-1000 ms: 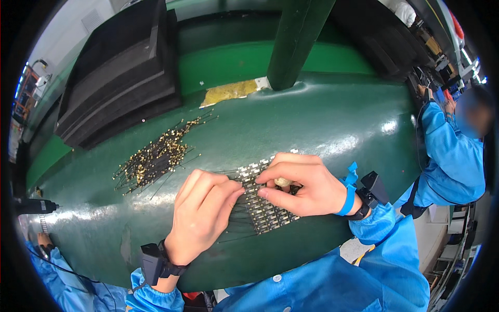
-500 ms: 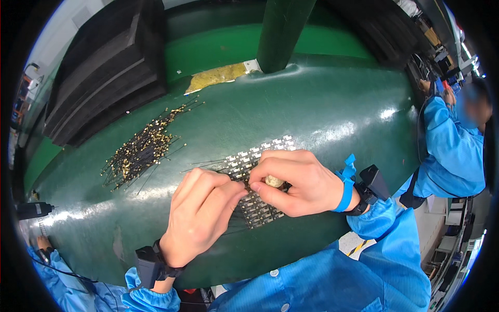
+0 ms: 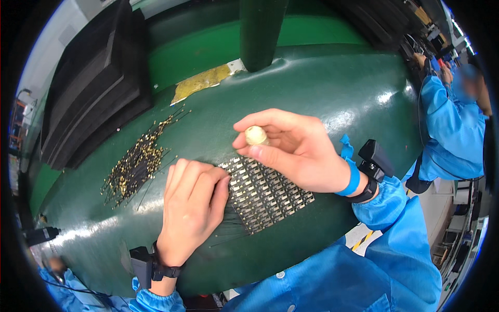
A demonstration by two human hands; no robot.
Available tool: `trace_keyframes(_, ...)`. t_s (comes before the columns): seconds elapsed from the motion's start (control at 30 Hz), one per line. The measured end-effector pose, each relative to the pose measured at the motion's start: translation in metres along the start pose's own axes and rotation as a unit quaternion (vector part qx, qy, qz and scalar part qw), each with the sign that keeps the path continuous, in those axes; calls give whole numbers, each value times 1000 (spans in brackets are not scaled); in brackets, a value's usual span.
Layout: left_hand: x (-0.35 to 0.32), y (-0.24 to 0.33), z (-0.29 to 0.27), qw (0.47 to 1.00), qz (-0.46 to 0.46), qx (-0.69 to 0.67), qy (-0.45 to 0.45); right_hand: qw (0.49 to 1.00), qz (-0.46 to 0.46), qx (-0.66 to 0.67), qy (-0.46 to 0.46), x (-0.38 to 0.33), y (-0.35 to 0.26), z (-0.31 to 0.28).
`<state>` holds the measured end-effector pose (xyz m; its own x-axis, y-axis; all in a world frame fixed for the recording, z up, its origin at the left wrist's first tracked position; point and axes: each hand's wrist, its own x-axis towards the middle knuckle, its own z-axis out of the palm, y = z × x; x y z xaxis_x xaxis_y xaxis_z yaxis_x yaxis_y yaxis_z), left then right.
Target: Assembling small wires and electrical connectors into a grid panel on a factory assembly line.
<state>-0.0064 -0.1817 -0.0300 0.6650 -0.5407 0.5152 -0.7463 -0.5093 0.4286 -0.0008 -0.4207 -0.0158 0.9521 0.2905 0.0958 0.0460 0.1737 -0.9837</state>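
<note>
Over the one-o'clock edge of the circuit-board sheet (image 3: pixel 267 198), my right hand (image 3: pixel 307 151) clamps a pale knob (image 3: pixel 255 135); at ten, my left hand (image 3: pixel 188 208) curls, grip hidden; green table (image 3: pixel 364 106) stretches toward two o'clock.

One circuit board (image 3: pixel 267 196), one cable pile (image 3: pixel 136 169)
</note>
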Motion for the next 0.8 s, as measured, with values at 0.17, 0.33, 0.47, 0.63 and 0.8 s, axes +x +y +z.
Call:
trace_keyframes(0.17,9,-1,2,999,-38,5,4,980,-142,-129,55,9,20,3)
trace_keyframes(0.33,9,1,11,999,-48,3,3,978,-151,-114,83,10,29,7)
trace_keyframes(0.47,9,1,11,999,-46,14,0,972,-155,-147,98,9,33,7)
trace_keyframes(0.63,9,-1,12,998,-56,12,7,963,-176,-184,89,9,31,8)
trace_keyframes(0.8,11,-2,12,998,-58,15,2,971,-107,-205,60,7,23,5)
